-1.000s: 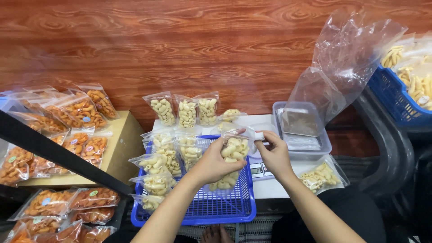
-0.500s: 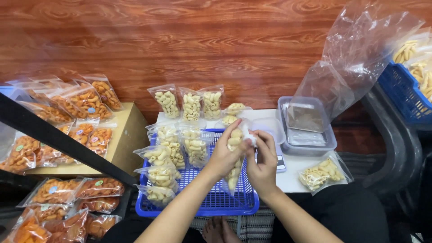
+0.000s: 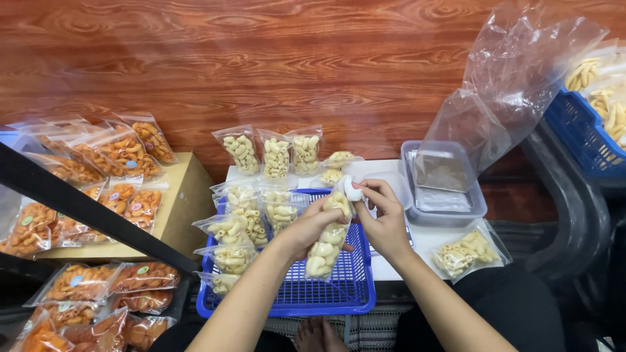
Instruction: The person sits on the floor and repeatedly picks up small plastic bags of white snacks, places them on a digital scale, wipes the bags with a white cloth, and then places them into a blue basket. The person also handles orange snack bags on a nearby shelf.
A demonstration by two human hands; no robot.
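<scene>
My left hand (image 3: 308,227) grips a clear packet of pale macaroni-shaped snacks (image 3: 324,246), held upright over a blue basket (image 3: 345,296). My right hand (image 3: 385,218) pinches a small white round piece (image 3: 353,191) against the packet's top. Several filled pale snack packets (image 3: 240,221) lie along the basket's left side. Three more packets (image 3: 275,155) stand behind it against the wooden wall.
A grey plastic tub (image 3: 443,186) sits on the white surface to the right, a large clear bag (image 3: 515,85) above it. One packet (image 3: 466,253) lies near my right elbow. Orange snack packets (image 3: 111,156) cover a box at left. Another blue basket (image 3: 580,133) stands far right.
Both hands came together and the packet turned upright over the basket. My right hand moved onto the packet's top. The view shifted slightly.
</scene>
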